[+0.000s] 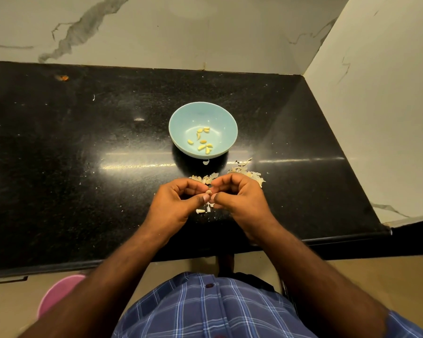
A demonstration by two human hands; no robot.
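We pinch a small clove (208, 192) above the glossy, speckled black counter (83, 154).

Our left hand (178, 201) and right hand (238, 197) both curl thumb and fingertips round the pale, tapered clove, near the counter's front edge. Papery white skins (247, 175) lie scattered just beyond our knuckles, and one bare clove (200, 211) rests beneath them. The smooth, round, pale-blue bowl (181, 123) of yellowish peeled cloves (203, 142) sits mid-counter. Broad stone stretches leftward; the right edge slants along the marbled wall (376, 106).

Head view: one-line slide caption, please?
Left hand and right hand pinch a small pale clove over black stone counter; peeled yellow cloves lie in the light-blue round bowl.
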